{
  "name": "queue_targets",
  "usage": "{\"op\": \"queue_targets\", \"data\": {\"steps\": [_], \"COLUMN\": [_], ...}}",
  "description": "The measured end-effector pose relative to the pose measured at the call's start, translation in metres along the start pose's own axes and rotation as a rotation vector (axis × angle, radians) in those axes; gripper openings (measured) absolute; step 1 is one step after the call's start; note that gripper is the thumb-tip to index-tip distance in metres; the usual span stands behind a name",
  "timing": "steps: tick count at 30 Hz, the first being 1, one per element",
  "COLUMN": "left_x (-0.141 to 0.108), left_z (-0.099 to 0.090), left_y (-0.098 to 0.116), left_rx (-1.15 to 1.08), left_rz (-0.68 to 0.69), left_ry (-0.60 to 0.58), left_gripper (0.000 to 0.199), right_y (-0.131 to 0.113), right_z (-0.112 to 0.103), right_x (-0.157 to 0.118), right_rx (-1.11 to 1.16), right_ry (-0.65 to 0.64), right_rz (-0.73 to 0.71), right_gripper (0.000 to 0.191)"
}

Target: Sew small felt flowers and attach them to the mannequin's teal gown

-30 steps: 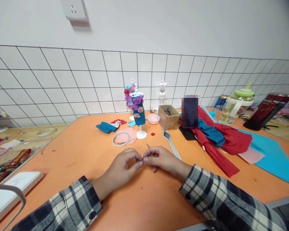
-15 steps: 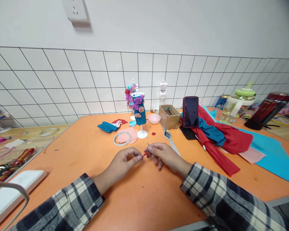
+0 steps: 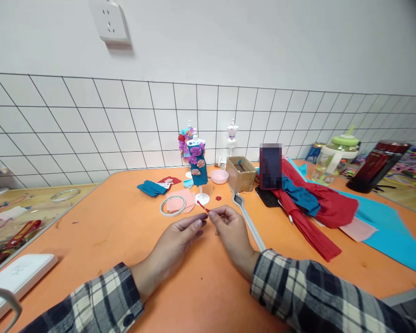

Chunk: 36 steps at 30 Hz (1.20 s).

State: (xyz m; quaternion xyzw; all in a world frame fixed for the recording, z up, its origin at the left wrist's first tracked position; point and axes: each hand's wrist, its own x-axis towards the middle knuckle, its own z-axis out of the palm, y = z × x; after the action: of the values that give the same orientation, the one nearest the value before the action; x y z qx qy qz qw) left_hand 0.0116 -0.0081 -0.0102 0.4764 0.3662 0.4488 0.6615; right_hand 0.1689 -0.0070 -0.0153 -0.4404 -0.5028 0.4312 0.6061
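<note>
Between thumb and fingers of my right hand [image 3: 230, 229] is pinched a thin twisted red strip [image 3: 203, 206], its free end pointing up and to the left. My left hand [image 3: 180, 236] is just beside it, fingers stretched out and a little apart from the thumb, with nothing visible in them. Whether its fingertips touch the strip I cannot tell. Beyond the hands stands a small mannequin [image 3: 198, 169] in a teal dress with purple and peach flowers. A small red piece [image 3: 218, 198] lies on the orange table [image 3: 159, 305] near its base.
A roll of tape [image 3: 172, 206] lies partly over pink paper [image 3: 189, 196], left of the mannequin. Behind are a pink bowl [image 3: 219, 176] and a cardboard box [image 3: 241, 173]. To the right are a phone [image 3: 270, 166], red crepe paper [image 3: 336, 208], a bottle [image 3: 336, 162] and a flask [image 3: 377, 166].
The red strip, held low between both hands before, now points up from my right hand's pinch. My left hand's fingers have come off it and straightened. The view has tilted slightly up.
</note>
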Motion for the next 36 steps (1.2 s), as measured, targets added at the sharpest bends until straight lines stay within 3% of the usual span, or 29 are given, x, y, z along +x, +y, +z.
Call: {"op": "queue_targets", "data": {"steps": [3,6,9,14,23,29,31,36], "left_x": [0.003,0.007,0.008,0.005,-0.004,-0.003,0.0,0.006], "left_z": [0.004,0.0,-0.009,-0.015,-0.004,-0.007,-0.011,-0.02], "left_y": [-0.002,0.0,0.005,0.02,0.022,0.022,0.022,0.018], "left_rx": [-0.239,-0.257,-0.058,0.493,0.722,0.649,0.612,0.533], "left_rz": [0.047,0.064,0.09,0.15,0.153,0.132,0.13,0.138], "left_ry": [-0.002,0.072,0.158,0.289,0.163,0.15,0.158,0.224], "left_gripper": [0.027,0.023,0.027,0.028,0.026,0.027,0.027,0.029], "right_y": [0.004,0.005,0.003,-0.004,-0.01,-0.008,-0.011,-0.027], "right_z": [0.018,0.03,0.027,0.005,-0.001,-0.007,-0.014,-0.036], "right_x": [-0.002,-0.001,0.002,0.009,0.011,0.018,0.024,0.028], "right_rx": [-0.025,-0.039,-0.106,-0.287,-0.272,-0.351,-0.525,-1.293], "right_ry": [-0.031,-0.093,-0.127,-0.234,-0.212,-0.268,-0.299,-0.317], "right_rz": [-0.004,0.017,-0.067,-0.254,-0.227,-0.109,-0.122,-0.134], "right_gripper": [0.022,0.019,0.015,0.032,0.01,0.019,0.023,0.02]}}
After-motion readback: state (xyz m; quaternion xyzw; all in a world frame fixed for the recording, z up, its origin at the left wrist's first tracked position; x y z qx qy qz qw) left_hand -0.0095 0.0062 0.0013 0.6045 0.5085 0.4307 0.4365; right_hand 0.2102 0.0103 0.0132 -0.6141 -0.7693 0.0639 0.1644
